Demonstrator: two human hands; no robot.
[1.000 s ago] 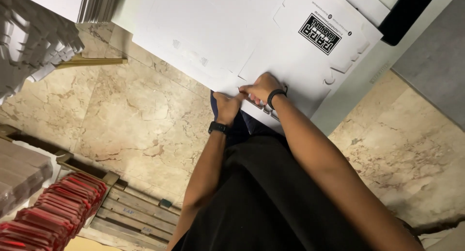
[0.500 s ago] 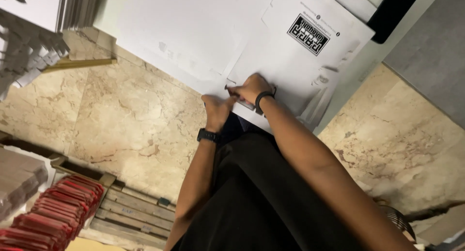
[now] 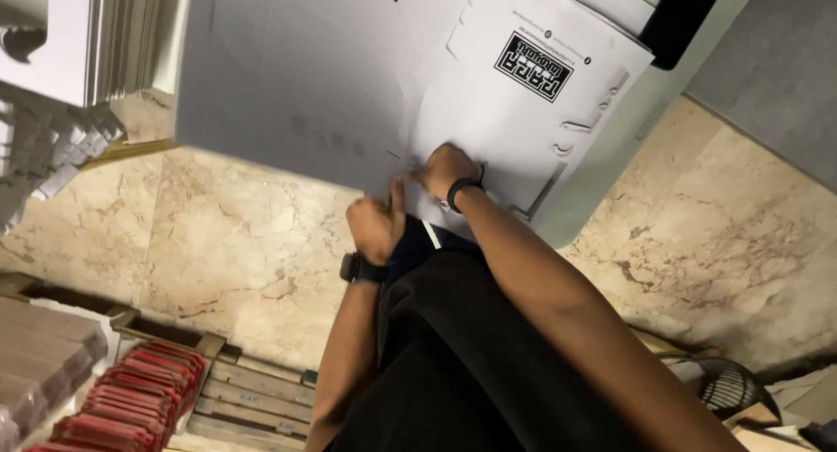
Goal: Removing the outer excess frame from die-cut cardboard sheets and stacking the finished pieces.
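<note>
At tabletop edge: flat white die-cut cardboard sheet (image 3: 366,95) is pinched by right hand (image 3: 445,169) | left hand (image 3: 377,225) fisted, thumb up against edge | sheet stretches up-left from both | right hand nearer

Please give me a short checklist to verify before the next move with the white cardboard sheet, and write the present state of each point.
1. Left hand on the edge of the white cardboard sheet: ok, thumb pressed against it.
2. Right hand on the sheet: ok, fingers lie on it.
3. Sheet lies flat on the white table: cannot tell, its left part overhangs the marble floor.
4. Crease under the hands: cannot tell, hidden.
5. Stack of white sheets clear of the hands: ok.
</note>
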